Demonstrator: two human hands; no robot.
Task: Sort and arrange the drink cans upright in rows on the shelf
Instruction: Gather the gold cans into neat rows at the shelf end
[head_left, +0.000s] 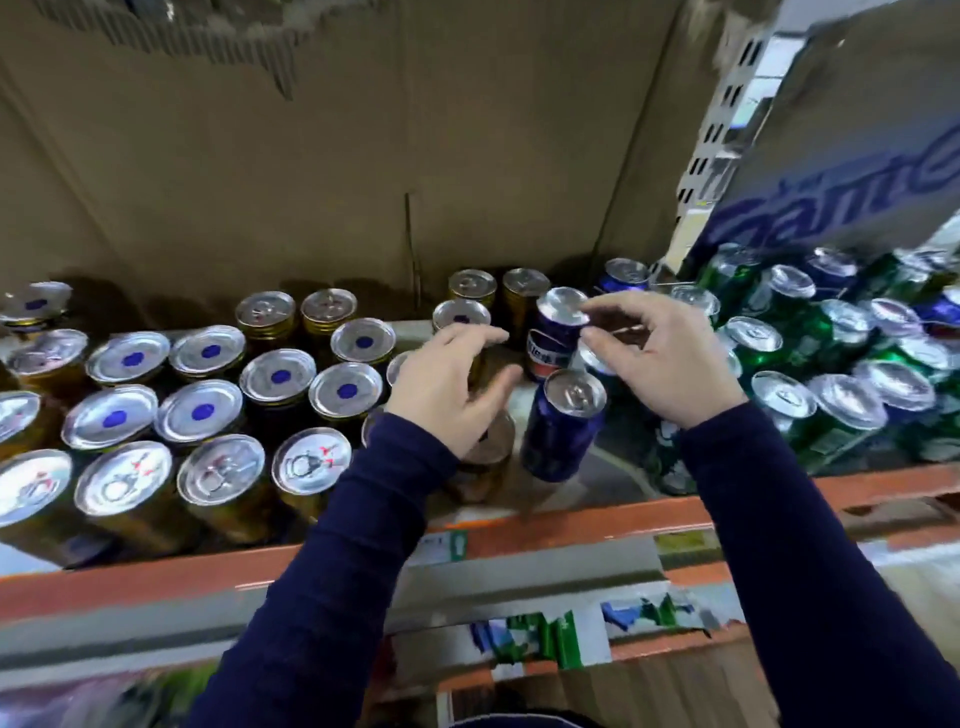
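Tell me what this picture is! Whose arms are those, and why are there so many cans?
Those are a person's two arms in dark blue sleeves. There is only one picture. It comes from a camera worn on the person's head, so you look down at the hands just as they do.

In front is a shelf with an orange front edge. On its left, gold cans stand upright in rows. On its right is a jumble of green cans mixed with some blue ones.

The right hand pinches the top rim of a tilted blue can with thumb and finger. A second blue can sits nearer to us. The left hand is open above the gold cans and holds nothing. Brown cardboard stands at the back.
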